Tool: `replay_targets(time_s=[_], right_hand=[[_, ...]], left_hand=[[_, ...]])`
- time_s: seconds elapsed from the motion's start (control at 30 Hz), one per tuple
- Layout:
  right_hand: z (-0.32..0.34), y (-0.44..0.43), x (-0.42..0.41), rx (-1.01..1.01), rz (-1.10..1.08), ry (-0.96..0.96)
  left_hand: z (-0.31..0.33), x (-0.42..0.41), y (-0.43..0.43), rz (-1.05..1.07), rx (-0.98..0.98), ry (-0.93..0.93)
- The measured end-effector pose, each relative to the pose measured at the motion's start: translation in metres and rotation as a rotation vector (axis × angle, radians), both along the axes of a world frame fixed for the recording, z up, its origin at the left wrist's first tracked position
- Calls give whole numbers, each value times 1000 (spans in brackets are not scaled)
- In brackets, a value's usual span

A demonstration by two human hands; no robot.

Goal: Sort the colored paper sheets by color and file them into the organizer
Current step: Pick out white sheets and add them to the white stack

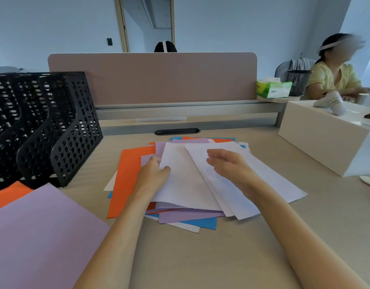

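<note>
Left hand (153,174) pinches the left edge of a thin, floppy white sheet (180,180); right hand (228,165) hovers, fingers loosely apart.

A pale beige wood-grain worktop (200,257) meets a dusty-pink rounded partition screen (153,78); behind rise plain pale-blue walls (55,28) and a light-framed doorway (146,24).
</note>
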State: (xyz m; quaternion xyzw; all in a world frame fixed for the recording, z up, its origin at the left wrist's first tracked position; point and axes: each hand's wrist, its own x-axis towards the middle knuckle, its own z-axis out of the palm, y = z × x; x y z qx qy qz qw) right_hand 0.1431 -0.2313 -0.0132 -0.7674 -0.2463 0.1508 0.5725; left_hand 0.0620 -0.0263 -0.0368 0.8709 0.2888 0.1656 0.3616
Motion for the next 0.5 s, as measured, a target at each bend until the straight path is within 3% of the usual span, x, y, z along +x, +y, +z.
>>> replay_targets(time_s=[0.07,0.17,0.27,0.33,0.5], right_hand=[[-6,-6,13,-113,-144,-163],[-21,-23,39,-540,-367,-440],[-34,-42,59,-889,-441,-397],[-37,-49,63,-917,-461,-320],[-35,-50,62,-931,-496,-396]], left_hand=[[-1,1,-1,5,3,-26],[-3,-4,0,69,210,46],[-6,-5,-1,40,219,45],[-8,-2,-1,-5,144,48],[-7,3,-3,-25,21,37]])
